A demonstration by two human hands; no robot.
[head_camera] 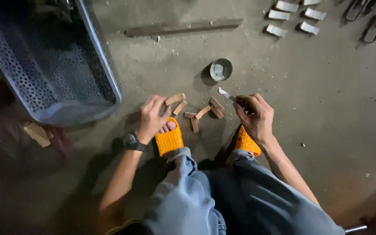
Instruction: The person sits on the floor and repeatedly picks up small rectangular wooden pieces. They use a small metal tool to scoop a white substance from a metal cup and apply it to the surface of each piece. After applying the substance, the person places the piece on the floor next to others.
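Note:
Several small brown wooden blocks (pixel 204 112) lie on the concrete floor in front of my orange slippers (pixel 169 140). My left hand (pixel 152 117), with a black watch on its wrist, reaches down and touches one block (pixel 175 99) at the left of the group. My right hand (pixel 254 116) is closed on a small tool whose pale flat blade (pixel 226 94) points toward the blocks. A small round metal tin (pixel 220 69) sits just beyond the blocks.
A perforated metal basket (pixel 48 65) stands at the upper left. A long flat bar (pixel 183 27) lies farther out. Several bent metal pieces (pixel 292 17) and wire clips (pixel 373 28) lie at the upper right. Wood scraps (pixel 37 132) sit at the left.

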